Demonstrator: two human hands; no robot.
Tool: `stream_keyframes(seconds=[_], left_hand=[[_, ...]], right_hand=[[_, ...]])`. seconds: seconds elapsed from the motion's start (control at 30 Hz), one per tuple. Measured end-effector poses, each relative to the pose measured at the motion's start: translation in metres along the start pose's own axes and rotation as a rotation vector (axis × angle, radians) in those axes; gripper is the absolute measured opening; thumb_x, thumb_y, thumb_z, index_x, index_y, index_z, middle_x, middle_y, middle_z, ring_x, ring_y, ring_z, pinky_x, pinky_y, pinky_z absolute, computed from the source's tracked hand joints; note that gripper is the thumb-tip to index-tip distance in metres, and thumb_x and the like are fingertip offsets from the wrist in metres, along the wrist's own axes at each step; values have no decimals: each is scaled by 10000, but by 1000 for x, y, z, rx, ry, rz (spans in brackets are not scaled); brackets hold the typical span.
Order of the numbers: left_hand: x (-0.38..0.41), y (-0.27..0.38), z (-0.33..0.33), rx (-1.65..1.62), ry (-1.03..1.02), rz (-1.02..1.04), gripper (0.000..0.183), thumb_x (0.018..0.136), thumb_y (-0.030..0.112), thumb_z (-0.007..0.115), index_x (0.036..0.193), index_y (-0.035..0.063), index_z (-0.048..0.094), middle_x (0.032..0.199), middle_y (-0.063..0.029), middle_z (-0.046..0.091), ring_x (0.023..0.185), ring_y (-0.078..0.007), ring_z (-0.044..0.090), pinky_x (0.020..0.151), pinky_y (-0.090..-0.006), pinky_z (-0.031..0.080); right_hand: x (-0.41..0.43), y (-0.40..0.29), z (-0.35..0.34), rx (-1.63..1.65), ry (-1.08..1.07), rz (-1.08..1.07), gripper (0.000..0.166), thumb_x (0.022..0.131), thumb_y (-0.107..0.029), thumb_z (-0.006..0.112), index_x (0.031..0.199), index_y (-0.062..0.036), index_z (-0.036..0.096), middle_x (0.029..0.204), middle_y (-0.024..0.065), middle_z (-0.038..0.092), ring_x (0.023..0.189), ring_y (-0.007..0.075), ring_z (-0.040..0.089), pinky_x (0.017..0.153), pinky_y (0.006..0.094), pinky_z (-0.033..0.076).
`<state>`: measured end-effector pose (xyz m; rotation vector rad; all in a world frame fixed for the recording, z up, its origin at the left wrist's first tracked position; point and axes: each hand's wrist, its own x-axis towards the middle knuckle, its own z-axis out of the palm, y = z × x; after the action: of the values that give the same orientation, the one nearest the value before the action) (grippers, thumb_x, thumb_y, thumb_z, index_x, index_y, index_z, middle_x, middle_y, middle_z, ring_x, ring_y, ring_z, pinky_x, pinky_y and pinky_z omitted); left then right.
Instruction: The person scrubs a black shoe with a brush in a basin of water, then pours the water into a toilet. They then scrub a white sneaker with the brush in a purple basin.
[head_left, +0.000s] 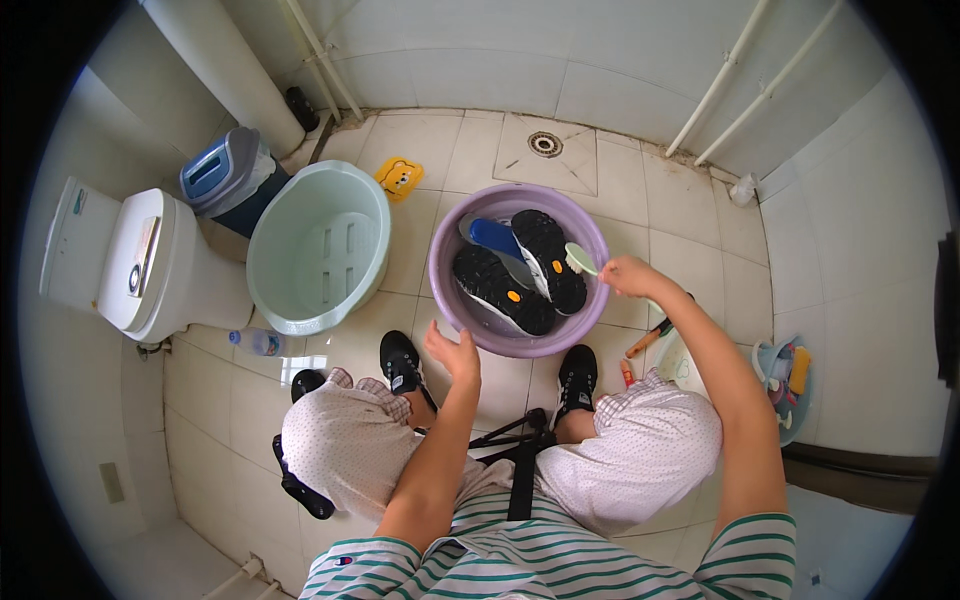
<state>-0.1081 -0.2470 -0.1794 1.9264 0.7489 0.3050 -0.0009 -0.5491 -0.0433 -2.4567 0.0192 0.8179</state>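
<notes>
In front of me on the tiled floor stands a purple plastic basin (480, 196). Two black shoes lie in it with their soles up, a left one (501, 289) and a right one (547, 259), each sole bearing a small orange patch. Behind them rests a blue insole (493, 235). My right hand (631, 276) grips the handle of a pale green scrub brush (580, 259), its bristles at the edge of the right shoe's sole. Nothing is in my left hand (454, 351), which hovers by the basin's near left rim with fingers apart.
A pale green tub (300, 247) stands left of the basin, beside a blue bin (236, 180) and a toilet (157, 262). A plastic bottle (259, 343) lies near the tub. At right are a wooden-handled tool (646, 341) and a caddy (787, 382). A floor drain (545, 144) lies beyond.
</notes>
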Motion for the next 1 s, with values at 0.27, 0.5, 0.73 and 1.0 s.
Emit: stream_keyframes(seconds=[0.27,0.5,0.73,1.0], left_hand=[[-19,9,12,-140,-189,165,549,673,67,605,1182,-2,412,1199,-187,378,1151,-340,362,1000,-375,297],[-20,4,5,-186,-318,16,506,685,82,614,1160,22,450,1132,-158,438,1045,-286,471,916,-351,386],[-15,14,-2,-51,-374,223,517,681,63,624,1172,40,464,1225,-180,403,1128,-324,428,941,-366,374],[-5,42,29,166,-428,407,569,661,99,642,1200,43,469,1341,-198,319,1205,-361,344,997,-389,310]], right_hand=[[13,-60,15,-149,240,-194,244,770,-244,564,904,-57,644,790,155,634,745,284,617,692,366,470],[33,-65,110,762,354,157,296,896,-209,437,1129,-61,543,672,37,568,439,93,474,389,244,398],[54,-6,128,118,713,95,322,774,-36,513,1079,-110,585,1025,171,534,951,335,529,826,397,426],[58,1,130,-348,704,57,538,675,1,591,1198,-56,476,1206,148,447,1130,340,403,949,373,348]])
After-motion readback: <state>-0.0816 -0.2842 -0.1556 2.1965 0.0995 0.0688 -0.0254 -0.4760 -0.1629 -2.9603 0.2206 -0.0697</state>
